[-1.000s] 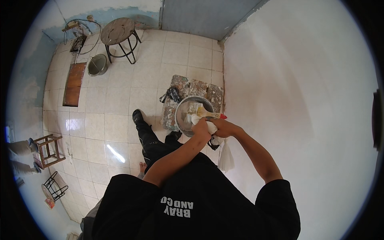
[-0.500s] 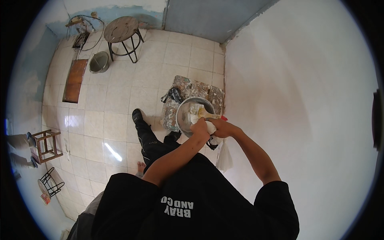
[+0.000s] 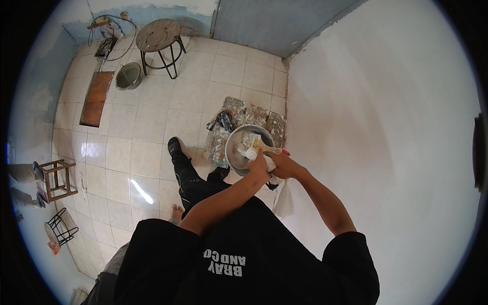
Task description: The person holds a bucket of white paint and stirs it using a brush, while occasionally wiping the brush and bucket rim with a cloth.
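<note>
Both my hands are together over a round metal-grey bucket [image 3: 230,152] with pale, smeared insides. My left hand [image 3: 258,162] is closed on a white plastic bag [image 3: 284,201], beside a white lump [image 3: 249,152] at its fingertips. Closed around the bag's bunched upper part is my right hand [image 3: 285,166], and the bag's lower end hangs below that wrist. A broad brush-like tool [image 3: 274,150] with a pale handle and red end lies across the bucket, its wide end inside. Its handle passes right by my right fingers; whether they touch it I cannot tell.
Under the bucket stands a paint-spattered low platform [image 3: 217,145] with a crumpled black bag [image 3: 222,121] on it. A white wall [image 3: 376,127] rises close on my right. Farther off are a round stool [image 3: 158,35], a grey pail [image 3: 128,76] and a wooden stool [image 3: 58,180] beside another person's feet.
My left hand has shifted slightly up and right, closer to the right hand. The white lump at its fingertips shows more. The bag still hangs under my right wrist.
</note>
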